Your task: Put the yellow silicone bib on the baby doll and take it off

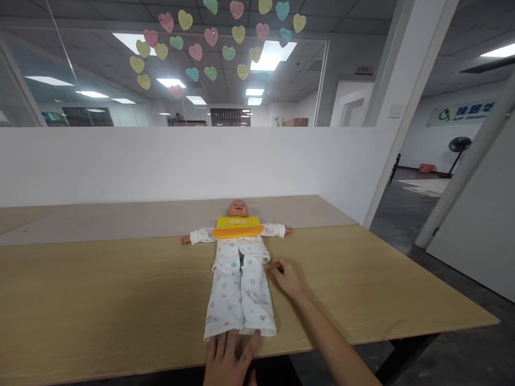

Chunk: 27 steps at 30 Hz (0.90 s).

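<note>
A baby doll [237,208] lies on its back on the table, head away from me and arms stretched out sideways. It is dressed in a white patterned shirt [227,248], whose lower front parts in the middle, and matching trousers [225,292]. Over its chest is a yellow bib [238,222] with an orange lower edge. My right hand [286,276] pinches at the shirt's lower corner on the right side. At the trouser hems, near the table's front edge, my left hand [228,359] rests with its fingers spread.
The wooden table [120,300] has a paler strip along its back, against a white wall [161,161]. Heart-shaped notes [211,37] dot the glass above. To the right are an open door [478,203], a fan [458,147] and a pink basin [427,168].
</note>
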Available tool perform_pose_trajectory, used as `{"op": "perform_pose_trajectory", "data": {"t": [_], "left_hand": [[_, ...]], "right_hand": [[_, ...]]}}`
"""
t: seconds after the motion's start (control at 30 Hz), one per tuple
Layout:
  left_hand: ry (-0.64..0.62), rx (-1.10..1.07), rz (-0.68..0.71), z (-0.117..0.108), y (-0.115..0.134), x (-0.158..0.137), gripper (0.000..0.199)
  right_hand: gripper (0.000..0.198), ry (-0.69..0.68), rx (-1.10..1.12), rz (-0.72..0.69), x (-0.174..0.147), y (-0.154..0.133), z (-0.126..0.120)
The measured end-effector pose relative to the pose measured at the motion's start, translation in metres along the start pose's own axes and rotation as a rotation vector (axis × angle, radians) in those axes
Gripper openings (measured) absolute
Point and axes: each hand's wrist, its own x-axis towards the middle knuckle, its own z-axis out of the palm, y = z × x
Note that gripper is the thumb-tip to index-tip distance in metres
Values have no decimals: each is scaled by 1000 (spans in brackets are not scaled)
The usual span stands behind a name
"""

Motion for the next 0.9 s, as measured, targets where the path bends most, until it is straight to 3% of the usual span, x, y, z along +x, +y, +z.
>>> {"op": "perform_pose_trajectory", "data": {"t": [0.33, 0.67, 0.9], "left_hand": [[-98, 12, -157, -8, 12, 14, 49], [-27, -106, -126, 0, 21, 11, 62], [44, -73, -105, 5, 19, 1, 62]], "right_hand": [[25, -3, 19, -17, -1, 0, 1], [25, 20, 30, -8, -1, 1, 0], [22, 35, 64, -24, -2, -4, -1]]}}
